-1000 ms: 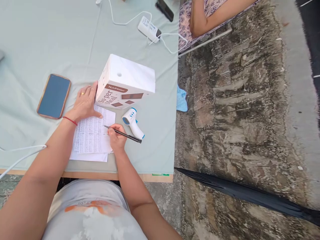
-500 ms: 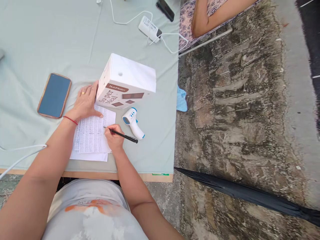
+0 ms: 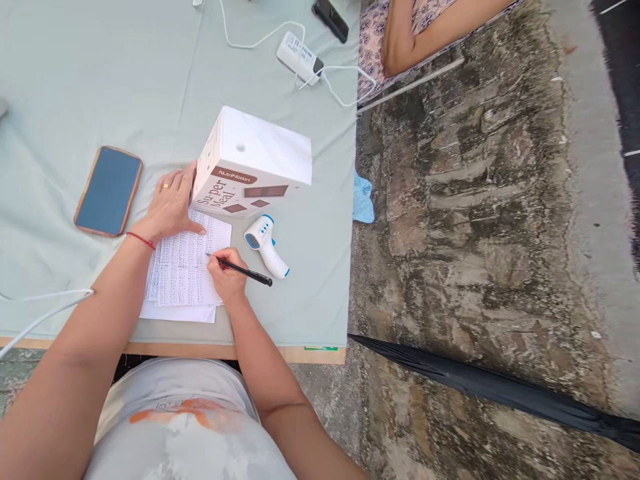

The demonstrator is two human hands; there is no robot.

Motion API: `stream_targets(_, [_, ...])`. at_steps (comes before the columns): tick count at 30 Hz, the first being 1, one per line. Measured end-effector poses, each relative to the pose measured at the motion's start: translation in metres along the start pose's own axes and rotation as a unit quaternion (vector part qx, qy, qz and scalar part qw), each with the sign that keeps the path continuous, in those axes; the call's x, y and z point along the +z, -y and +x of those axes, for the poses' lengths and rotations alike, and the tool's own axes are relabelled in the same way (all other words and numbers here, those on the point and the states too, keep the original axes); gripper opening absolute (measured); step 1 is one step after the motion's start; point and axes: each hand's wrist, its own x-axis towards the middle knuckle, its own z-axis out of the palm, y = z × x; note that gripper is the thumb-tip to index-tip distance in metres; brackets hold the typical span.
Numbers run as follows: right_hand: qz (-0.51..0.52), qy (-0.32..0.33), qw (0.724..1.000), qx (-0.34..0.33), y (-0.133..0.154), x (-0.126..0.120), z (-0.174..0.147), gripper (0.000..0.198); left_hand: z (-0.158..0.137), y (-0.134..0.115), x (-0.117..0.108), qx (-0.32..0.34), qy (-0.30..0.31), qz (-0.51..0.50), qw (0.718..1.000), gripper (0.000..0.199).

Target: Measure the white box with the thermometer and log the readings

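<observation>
My right hand [image 3: 228, 275] is closed round a black pen [image 3: 247, 271], its tip at the written sheets of paper [image 3: 183, 270]. Rows of small handwriting cover the top sheet; more sheets lie under it. My left hand [image 3: 173, 203] lies flat on the upper part of the paper, fingers stretched out and thumb pointing right. Its fingertips are beside the white box [image 3: 265, 147] marked "Super Meal"; whether they touch it I cannot tell. Right of the pen hand lies a white and blue infrared thermometer [image 3: 267, 247].
A phone in a brown-edged case [image 3: 109, 191] lies left of my left hand. Farther back are a white device [image 3: 300, 58] with a white cable and a black object [image 3: 331, 20]. Another person's arm [image 3: 440, 40] is beyond the table's right edge. The pale green tablecloth [image 3: 320, 280] covers the table.
The pen's back end has shifted slightly left and the right hand has moved a touch with it. My left hand, the box and the thermometer stay in place.
</observation>
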Motion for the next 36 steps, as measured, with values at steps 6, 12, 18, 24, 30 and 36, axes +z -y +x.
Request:
stream_targets(6, [0.01,-0.003,1.0,0.02,-0.0035,-0.0007,-0.0004,0.018,0.0,0.0019,0.0014,0.002,-0.007,-0.007,1.0,0.16])
stream_targets(12, [-0.002,-0.006,1.0,0.016,-0.0043,0.0005,0.0003,0.017,0.0002,0.0031,0.0016,0.007,-0.009,-0.01,1.0,0.16])
stream_targets(18, [0.007,-0.01,1.0,0.015,-0.0041,-0.0005,0.0003,0.019,0.0002,0.0016,0.0007,0.003,-0.002,-0.001,1.0,0.159])
stream_targets(24, [0.022,-0.022,0.999,0.017,-0.0038,-0.0025,-0.0004,0.02,0.0003,0.0034,0.0016,0.006,-0.009,-0.008,1.0,0.159])
stream_targets(30, [0.031,-0.027,0.999,0.009,-0.002,-0.0004,-0.0003,0.021,-0.0005,0.0004,-0.0007,0.002,-0.001,0.001,1.0,0.157])
stream_targets(36, [0.029,-0.037,0.999,0.007,-0.0049,-0.0003,-0.0004,0.02,-0.001,-0.0039,-0.0038,-0.016,0.009,0.014,1.0,0.157])
